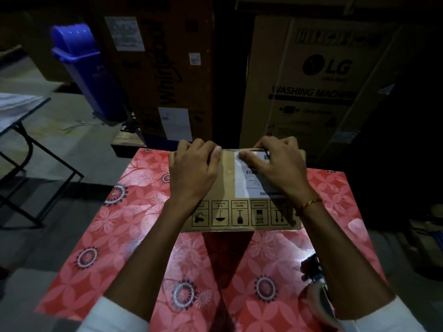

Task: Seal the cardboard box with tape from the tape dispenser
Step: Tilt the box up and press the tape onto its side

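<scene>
cardboard makes the small brown box with a white label [230, 185] light and stiff. it sits on the red flowered worktop [134, 226]. left hand [191, 168] and right hand [275, 166] press flat on its far top edge, grip on nothing.

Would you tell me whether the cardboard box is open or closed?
Closed: the cardboard box has its top lying flat under the left hand and right hand.

Person, seen from above: two bare forearms, white sleeves [112, 315] pushed back near both elbows. Right wrist: thin red-and-gold thread bracelet [309, 204]. Both hands bare, ungloved, no rings visible.
</scene>
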Action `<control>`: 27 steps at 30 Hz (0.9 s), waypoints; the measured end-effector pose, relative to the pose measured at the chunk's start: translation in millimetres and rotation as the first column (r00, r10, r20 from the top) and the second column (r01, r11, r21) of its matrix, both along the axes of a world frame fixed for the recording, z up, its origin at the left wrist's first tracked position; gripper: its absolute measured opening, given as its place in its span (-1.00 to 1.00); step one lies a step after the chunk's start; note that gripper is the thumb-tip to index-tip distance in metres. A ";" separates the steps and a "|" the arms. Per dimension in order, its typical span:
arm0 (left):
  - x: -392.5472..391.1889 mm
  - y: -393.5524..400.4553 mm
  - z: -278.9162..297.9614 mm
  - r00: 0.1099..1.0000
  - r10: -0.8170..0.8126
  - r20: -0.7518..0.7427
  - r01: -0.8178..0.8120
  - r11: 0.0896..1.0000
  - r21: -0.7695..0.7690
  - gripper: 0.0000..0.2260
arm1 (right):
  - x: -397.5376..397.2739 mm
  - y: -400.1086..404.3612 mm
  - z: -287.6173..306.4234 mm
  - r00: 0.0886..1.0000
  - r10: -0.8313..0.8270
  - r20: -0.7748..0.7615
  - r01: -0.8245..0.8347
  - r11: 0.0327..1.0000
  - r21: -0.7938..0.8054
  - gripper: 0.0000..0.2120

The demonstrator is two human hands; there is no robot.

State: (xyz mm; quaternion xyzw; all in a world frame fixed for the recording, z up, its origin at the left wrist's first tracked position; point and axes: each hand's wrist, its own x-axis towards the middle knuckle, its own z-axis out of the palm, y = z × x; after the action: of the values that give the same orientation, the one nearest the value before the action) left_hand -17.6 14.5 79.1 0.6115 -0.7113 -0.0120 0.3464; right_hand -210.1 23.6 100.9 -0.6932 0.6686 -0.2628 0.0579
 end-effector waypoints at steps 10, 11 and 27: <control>-1.5 0.0 -0.3 0.999 0.023 0.033 -0.023 1.000 -0.001 -0.71 | -1.7 -3.8 -8.9 0.970 0.063 -0.236 -0.086 0.993 -0.086 -0.37; -1.3 0.1 -0.3 0.999 0.022 0.033 -0.022 1.000 0.000 -0.70 | 2.7 -4.5 -11.2 0.975 0.026 -0.219 -0.054 0.991 -0.121 -0.42; 0.0 -2.7 -1.7 0.992 0.046 0.116 -0.045 0.999 -0.017 -0.68 | 14.9 -18.4 -10.7 0.959 0.102 -0.263 -0.157 0.968 -0.197 -0.46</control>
State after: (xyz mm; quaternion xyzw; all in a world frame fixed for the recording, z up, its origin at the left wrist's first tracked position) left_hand -17.7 11.9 77.4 0.6248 -0.7162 0.0366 0.3087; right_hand -195.2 5.2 90.2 -0.7656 0.5908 -0.2399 -0.0857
